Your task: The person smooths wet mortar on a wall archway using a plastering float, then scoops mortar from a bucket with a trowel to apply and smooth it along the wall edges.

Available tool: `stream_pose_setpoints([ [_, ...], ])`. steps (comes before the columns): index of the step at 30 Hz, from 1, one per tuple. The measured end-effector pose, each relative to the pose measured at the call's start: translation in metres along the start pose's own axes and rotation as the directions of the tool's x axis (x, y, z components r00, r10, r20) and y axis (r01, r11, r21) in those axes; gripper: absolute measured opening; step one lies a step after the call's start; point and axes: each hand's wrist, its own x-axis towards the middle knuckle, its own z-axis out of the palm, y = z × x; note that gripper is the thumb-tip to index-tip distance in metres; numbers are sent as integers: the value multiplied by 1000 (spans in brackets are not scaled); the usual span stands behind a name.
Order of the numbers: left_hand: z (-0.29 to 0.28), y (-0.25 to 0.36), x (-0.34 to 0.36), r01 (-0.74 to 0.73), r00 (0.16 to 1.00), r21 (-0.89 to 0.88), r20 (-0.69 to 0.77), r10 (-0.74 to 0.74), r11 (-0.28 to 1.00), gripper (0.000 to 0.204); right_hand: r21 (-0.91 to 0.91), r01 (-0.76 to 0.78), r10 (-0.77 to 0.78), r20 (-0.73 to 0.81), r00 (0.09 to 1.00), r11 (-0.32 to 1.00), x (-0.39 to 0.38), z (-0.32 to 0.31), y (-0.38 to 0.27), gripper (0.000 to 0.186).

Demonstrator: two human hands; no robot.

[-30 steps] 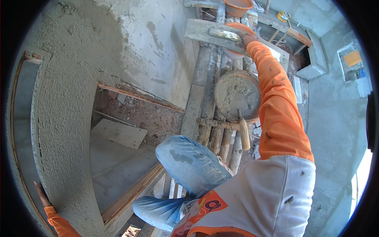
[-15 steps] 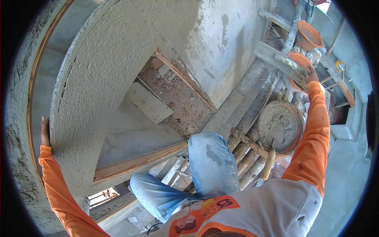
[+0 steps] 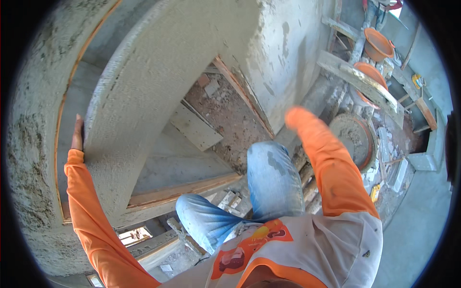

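Note:
Along the curved edge of the grey plastered wall [image 3: 158, 62], my left hand [image 3: 78, 132] rests with its fingers stretched out, holding nothing that shows. My right arm reaches forward in its orange sleeve [image 3: 331, 163], the cuff near the lower end of the smooth pale wall [image 3: 276, 62]. The right hand itself is hidden beyond the cuff, so its fingers and anything in them cannot be seen. To the right of that arm, a round tub of wet mortar [image 3: 353, 132] is partly covered by the sleeve. Farther right, a wooden board [image 3: 370, 86] leans across an orange tub [image 3: 370, 72].
Another orange tub [image 3: 379, 44] stands farther back, near a person [image 3: 382, 9] at the top edge. Poles and planks [image 3: 309, 189] form the footing around my bent knees [image 3: 273, 177]. A triangular opening with a wooden frame [image 3: 192, 187] shows rubble and a loose panel [image 3: 194, 127].
My right hand has left the board by the orange tub and swung left toward the pale wall. The left hand stays on the curved edge. The whole view has shifted slightly.

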Motion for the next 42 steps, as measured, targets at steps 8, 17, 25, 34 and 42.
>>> stream_pose_setpoints([
  [8, -22, -4, -4, -97, 995, 71, 21, 96, 993, 93, -201, -74, 171, 526, 833, 977, -86, 87, -52, 43],
  [17, -9, 18, -25, -138, 989, 151, 77, 128, 979, 90, 190, -122, -16, 595, 804, 974, -150, 52, -29, 55],
  [25, -32, 14, -43, -67, 996, 187, 64, 56, 980, 86, 817, -561, -579, 523, 625, 133, -126, -140, -174, 78],
  [34, -28, 21, -51, -70, 995, 290, 83, 48, 954, 89, 309, -213, -22, 611, 791, 927, -187, -36, -102, 74],
  [42, -22, 15, -27, -131, 989, 204, 92, 115, 970, 92, -324, 13, 203, 621, 757, 946, -212, -22, -8, 38],
])
